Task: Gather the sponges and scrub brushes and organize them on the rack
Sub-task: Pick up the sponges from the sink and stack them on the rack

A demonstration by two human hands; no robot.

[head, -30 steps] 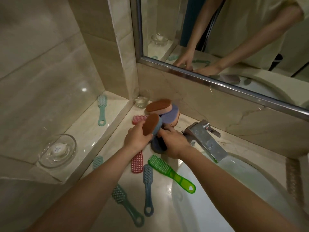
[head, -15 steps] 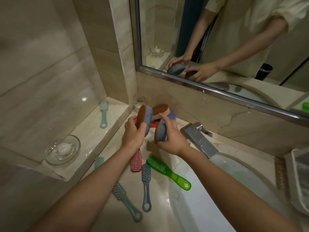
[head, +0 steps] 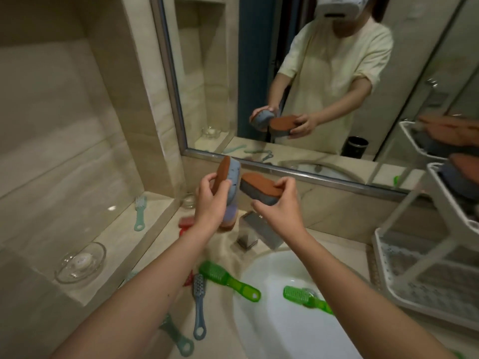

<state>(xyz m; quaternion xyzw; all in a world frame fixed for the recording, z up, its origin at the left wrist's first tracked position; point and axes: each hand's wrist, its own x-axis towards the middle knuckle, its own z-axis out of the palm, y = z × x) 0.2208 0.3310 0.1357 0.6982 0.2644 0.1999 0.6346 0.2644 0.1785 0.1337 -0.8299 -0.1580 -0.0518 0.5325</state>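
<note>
Counter point(head: 225, 255) strewn w/ brushes point(head: 228, 279); L hand point(head: 210, 203) grip clamps upright sponge point(head: 229, 177); R hand point(head: 282, 211) clamps flat sponge point(head: 259, 187).

glossy marble-look counter point(head: 153, 252), smooth white glazed basin point(head: 285, 330), brushed metal tap point(head: 259, 229), translucent green plastic brush point(head: 228, 279), clear glass dish point(head: 80, 263), rough brown-faced foam sponges point(head: 261, 186), perforated white plastic rack point(head: 414, 270)

rust-and-blue sponges point(head: 228, 177), bright green brushes point(head: 228, 278), blue brush point(head: 199, 294), white perforated rack point(head: 425, 268)

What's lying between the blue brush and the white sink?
A green brush lies between the blue brush and the sink, handle pointing toward the sink, seen in the head view.
</note>
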